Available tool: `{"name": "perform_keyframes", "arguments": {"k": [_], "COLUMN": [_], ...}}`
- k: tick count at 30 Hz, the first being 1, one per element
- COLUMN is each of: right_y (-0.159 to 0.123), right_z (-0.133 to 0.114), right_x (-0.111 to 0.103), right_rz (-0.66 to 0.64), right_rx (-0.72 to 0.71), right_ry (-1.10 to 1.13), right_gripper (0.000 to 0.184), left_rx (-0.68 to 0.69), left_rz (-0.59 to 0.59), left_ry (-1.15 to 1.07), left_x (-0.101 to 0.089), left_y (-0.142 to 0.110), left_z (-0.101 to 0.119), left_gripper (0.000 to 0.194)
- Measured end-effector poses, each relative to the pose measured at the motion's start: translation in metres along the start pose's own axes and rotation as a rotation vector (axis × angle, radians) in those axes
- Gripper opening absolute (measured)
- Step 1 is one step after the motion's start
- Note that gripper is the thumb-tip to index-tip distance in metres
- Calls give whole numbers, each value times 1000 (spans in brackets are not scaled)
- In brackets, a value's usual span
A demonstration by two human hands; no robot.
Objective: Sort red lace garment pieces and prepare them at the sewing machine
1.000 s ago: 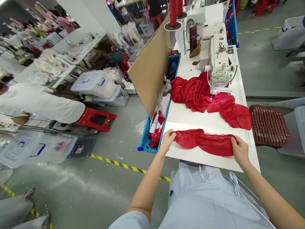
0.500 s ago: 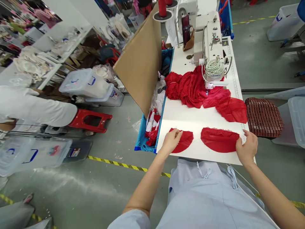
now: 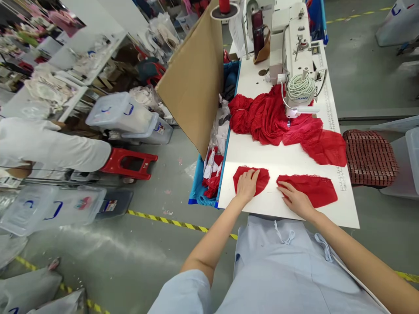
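One co-worker [image 3: 49, 144] at far left, in white, seated on a red stool [image 3: 114, 162]; clear bins [image 3: 113, 111] stacked beyond the stool, others nearer. Next rightward: cardboard [image 3: 193, 83] standing tilted along a blue bin [image 3: 195, 185], which holds red and white cloth and borders the white table [image 3: 255, 157]. Near end of table, left: left piece [image 3: 263, 176], red, lying flat with a curved outline. Left hand [image 3: 247, 185] rests over it, fingers bent, tips near its far edge; cannot tell whether cloth is pinched. A strip of table separates the two pieces. Right hand [image 3: 297, 201] lies palm down, fingers extended and slightly parted, tips at the left edge of the right piece [image 3: 316, 189], also red and flat. Hands well apart from each other. Farther up the table: dark bottle [image 3: 257, 32], then a bunched red pile [image 3: 265, 115] running under the head of the sewing machine [image 3: 297, 39], its right end spread smooth. Far right, beside table: brown seat [image 3: 369, 157].
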State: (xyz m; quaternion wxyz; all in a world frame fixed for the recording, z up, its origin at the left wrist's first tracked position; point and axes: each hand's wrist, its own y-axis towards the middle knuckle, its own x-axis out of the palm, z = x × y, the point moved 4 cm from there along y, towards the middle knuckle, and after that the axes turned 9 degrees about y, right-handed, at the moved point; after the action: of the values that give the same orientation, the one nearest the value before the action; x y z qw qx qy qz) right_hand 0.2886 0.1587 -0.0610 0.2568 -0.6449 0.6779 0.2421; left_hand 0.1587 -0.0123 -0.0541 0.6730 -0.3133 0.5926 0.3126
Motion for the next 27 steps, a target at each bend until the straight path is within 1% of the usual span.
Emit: {"name": "perform_keyframes", "arguments": {"k": [1, 2, 3, 4, 6, 7, 8, 10, 11, 13, 15, 19, 21, 22, 23, 25, 26, 27], "right_y": [-2, -4, -5, -5, -4, -2, 0, 6, 8, 11, 10, 8, 9, 9, 10, 11, 11, 12], "right_z": [-2, -4, -6, -7, -6, -5, -3, -1, 1, 3, 5, 7, 8, 9, 9, 8, 7, 6], "right_x": [-4, -9, -16, -24, -37, -40, -41, -35, -30, -19, -10, -3, -2, -2, -2, -2, -1, 0], "right_rz": [-18, -3, 54, 143, 336, 392, 403, 330, 280, 187, 116, 24, 2, -5, -10, -24, -31, -38], "right_rx": [-17, -34, -48, -57, -55, -50, -47, -50, -50, -30, 8, 66, 86, 93, 99, 108, 112, 116], "right_ry": [27, 64, 96, 118, 113, 88, 64, 31, 13, -33, -82, -150, -171, -178, -186, -209, -223, -240], "right_gripper": [40, 38, 37, 35, 35, 35, 36, 36, 36, 36, 44, 54, 57, 57, 56, 54, 54, 54], "left_rx": [19, 49, 90, 134, 216, 239, 246, 236, 226, 203, 176, 113, 104, 100, 95, 96, 108, 126], "left_rz": [71, 139, 192, 217, 186, 159, 140, 109, 94, 52, 0, -116, -149, -143, -125, -65, -40, -29], "left_ry": [28, 55, 75, 85, 82, 79, 80, 87, 92, 104, 101, 53, 45, 42, 36, 6, -17, -39], "left_x": [-1, -1, 1, 3, 11, 15, 17, 19, 18, 14, 8, -3, -5, -5, -6, -6, -5, -3], "left_y": [-1, -3, -6, -9, -12, -13, -12, -9, -6, -2, -2, -9, -13, -14, -14, -10, -8, -4], "left_z": [-2, -2, -3, -2, -1, 0, 1, 2, 2, 4, 6, 15, 22, 26, 29, 33, 35, 36], "left_gripper": [42, 40, 36, 31, 24, 23, 21, 21, 29, 50, 65, 82, 85, 80, 70, 37, 25, 22]}}
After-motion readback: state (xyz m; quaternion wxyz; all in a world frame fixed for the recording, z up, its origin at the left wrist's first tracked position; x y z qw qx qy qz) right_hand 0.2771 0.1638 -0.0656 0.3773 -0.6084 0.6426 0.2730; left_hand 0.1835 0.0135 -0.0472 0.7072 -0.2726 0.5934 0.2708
